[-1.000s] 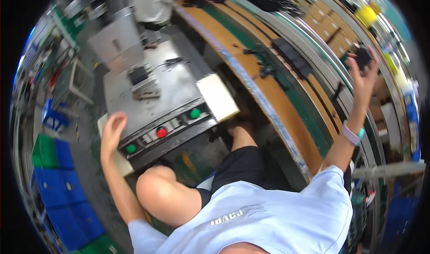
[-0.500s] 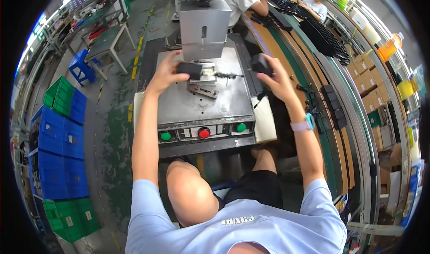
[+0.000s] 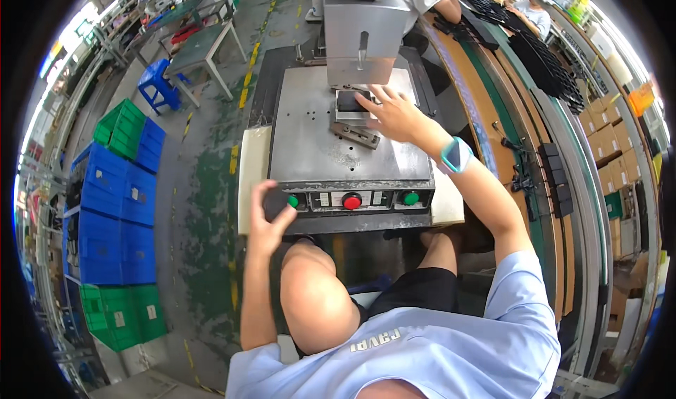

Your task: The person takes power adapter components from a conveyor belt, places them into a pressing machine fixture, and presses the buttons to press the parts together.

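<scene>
The right hand (image 3: 394, 114) was stretched over the far part of the grey machine plate (image 3: 317, 145), fingers spread and loosely open, their tips laid on a small dark rectangular part (image 3: 350, 102). Nothing was clasped; the part was only pressed or steadied from above. The part was seated in a fixture just below the grey press head (image 3: 362, 36), near the plate's far edge, lying flat with its long axis seemingly running across the plate from left to right, though the fingers hid its right end.

The left hand (image 3: 271, 219) was set at the front left corner of the machine, a dark flat piece gripped between thumb and curled fingers, beside the left green button (image 3: 293, 201). The red button (image 3: 352, 201) and the right green button (image 3: 411, 198) were left untouched along the front panel.
</scene>
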Demonstrator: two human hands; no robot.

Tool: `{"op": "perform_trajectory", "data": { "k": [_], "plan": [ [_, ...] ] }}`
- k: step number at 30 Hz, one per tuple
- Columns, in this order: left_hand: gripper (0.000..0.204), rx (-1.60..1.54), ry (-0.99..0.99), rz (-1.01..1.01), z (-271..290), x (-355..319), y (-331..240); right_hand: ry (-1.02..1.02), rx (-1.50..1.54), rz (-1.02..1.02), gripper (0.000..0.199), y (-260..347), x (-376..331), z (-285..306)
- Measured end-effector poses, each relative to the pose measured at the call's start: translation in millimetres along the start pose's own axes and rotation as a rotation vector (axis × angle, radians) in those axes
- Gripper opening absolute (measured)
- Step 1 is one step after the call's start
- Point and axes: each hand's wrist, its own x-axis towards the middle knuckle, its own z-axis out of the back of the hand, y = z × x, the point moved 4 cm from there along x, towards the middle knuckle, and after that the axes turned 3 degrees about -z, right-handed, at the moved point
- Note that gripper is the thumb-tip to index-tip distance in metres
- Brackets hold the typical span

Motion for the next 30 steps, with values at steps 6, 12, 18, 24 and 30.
{"op": "perform_trajectory", "data": {
  "k": [6,12,18,24,30],
  "plan": [
    [0.053,0.332,0.104,-0.159,-24,-10,33,0.184,-0.089,-0.171,0.136,22,-144,-14],
    [0.052,-0.194,0.357,-0.325,-80,35,-105,-0.242,0.837,0.086,0.102,105,-133,47],
    [0.085,-0.13,0.467,-0.428,-120,44,-195,-0.237,1.527,-0.191,0.038,67,-144,116],
    [0.038,0.278,1.312,-0.187,-111,-19,-159,-0.673,-0.028,-0.557,0.042,-130,-325,229],
    [0.036,0.161,0.914,-0.278,-77,-20,-161,-0.21,-0.354,-1.531,0.06,-301,-686,208]
  ]
}}
